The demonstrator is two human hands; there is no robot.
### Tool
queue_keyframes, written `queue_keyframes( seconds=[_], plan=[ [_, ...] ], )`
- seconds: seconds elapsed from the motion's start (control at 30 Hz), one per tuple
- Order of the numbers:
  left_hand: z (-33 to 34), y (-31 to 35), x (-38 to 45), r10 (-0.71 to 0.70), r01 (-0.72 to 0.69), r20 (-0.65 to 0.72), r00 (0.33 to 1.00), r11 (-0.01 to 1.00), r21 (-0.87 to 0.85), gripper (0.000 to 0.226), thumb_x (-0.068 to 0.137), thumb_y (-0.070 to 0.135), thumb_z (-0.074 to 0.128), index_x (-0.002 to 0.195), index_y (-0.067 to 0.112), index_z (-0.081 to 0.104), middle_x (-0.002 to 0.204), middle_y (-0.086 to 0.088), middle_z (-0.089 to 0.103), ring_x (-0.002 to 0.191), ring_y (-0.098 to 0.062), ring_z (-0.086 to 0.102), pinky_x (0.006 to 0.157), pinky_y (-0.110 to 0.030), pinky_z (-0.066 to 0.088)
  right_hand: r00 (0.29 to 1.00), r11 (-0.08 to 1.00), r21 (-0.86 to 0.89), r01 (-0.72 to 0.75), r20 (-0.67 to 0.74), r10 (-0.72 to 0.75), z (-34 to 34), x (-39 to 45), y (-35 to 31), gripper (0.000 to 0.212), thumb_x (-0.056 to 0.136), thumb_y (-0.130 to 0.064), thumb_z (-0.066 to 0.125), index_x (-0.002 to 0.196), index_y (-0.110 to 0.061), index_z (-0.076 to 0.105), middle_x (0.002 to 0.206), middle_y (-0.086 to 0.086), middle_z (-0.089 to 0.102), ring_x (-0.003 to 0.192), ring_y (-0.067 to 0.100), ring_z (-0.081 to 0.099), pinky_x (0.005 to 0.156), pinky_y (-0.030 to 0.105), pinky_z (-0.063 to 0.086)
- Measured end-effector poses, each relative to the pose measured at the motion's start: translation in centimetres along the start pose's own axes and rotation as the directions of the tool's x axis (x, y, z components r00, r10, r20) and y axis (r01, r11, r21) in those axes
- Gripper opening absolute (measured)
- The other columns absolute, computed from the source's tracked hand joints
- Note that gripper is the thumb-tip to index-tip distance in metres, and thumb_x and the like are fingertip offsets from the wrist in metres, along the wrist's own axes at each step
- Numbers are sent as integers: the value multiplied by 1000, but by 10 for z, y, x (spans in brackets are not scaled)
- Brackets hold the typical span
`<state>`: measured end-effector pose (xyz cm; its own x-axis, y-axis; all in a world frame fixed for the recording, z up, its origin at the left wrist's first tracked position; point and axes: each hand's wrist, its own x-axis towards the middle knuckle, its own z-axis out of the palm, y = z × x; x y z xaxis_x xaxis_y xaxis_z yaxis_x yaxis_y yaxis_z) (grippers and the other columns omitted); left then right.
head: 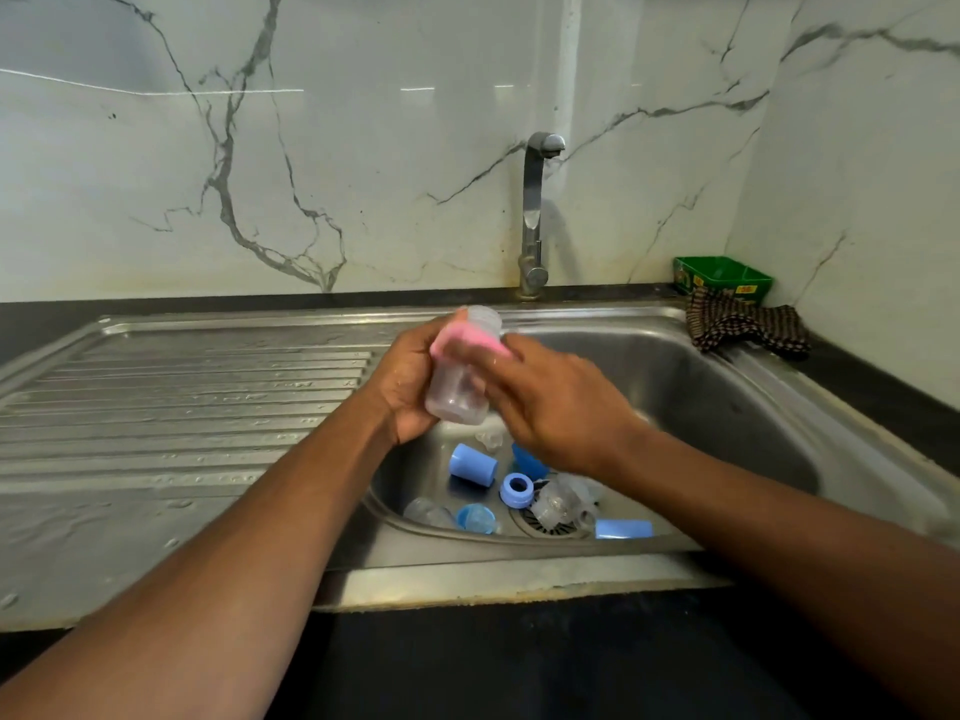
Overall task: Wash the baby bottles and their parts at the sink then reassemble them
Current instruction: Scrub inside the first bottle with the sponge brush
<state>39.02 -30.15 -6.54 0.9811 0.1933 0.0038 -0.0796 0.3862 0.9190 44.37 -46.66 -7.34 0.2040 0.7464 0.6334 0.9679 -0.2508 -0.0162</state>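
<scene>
Over the left part of the sink bowl, my left hand [408, 379] grips a clear baby bottle [460, 394], its open neck pointing up and away. My right hand [558, 402] holds a pink sponge [467, 339] wrapped against the bottle's upper body. Down in the steel sink [727, 402] lie several parts: a blue cap [472, 464], a blue screw ring [516, 490], another blue cap [623, 529], a blue-collared piece [477, 518], a clear bottle [558, 504] over the drain, and a clear teat [491, 439]. A further blue piece [527, 459] is half hidden under my right wrist.
The tap [535, 210] rises behind the bowl; no water stream shows. A wet ribbed drainboard [182, 397] spreads to the left. A green box [722, 278] and a brown checked cloth [743, 324] sit at the back right corner. Dark counter [519, 657] runs along the front.
</scene>
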Motion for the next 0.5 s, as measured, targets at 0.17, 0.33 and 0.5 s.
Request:
queue_keyframes(
  seconds=[0.17, 0.33, 0.5],
  plan=[
    [2, -2, 2, -1, 1, 33, 999, 1000, -7, 39, 83, 39, 55, 100, 5, 66, 81, -10, 67, 68, -20, 63, 63, -28, 53, 999, 995, 95, 40, -16, -39, -4, 4, 7, 45, 102, -37, 37, 146, -27, 47, 103, 7, 57, 73, 24, 56, 60, 40, 52],
    [-6, 1, 6, 34, -34, -6, 999, 999, -40, 45, 95, 33, 46, 111, -6, 63, 96, -18, 69, 82, -25, 67, 73, -30, 58, 945, 957, 21, 289, 150, -289, 0, -1, -2, 47, 101, -37, 36, 146, -28, 47, 94, 8, 57, 60, 22, 50, 52, 31, 40],
    [-7, 3, 1, 42, -42, 24, 999, 999, -12, 37, 85, 39, 59, 104, 8, 67, 89, -11, 70, 77, -22, 68, 69, -37, 58, 993, 994, -1, 110, -38, -110, -3, 17, 18, 47, 101, -35, 40, 147, -28, 45, 103, 9, 57, 70, 26, 57, 55, 37, 49]
  ],
)
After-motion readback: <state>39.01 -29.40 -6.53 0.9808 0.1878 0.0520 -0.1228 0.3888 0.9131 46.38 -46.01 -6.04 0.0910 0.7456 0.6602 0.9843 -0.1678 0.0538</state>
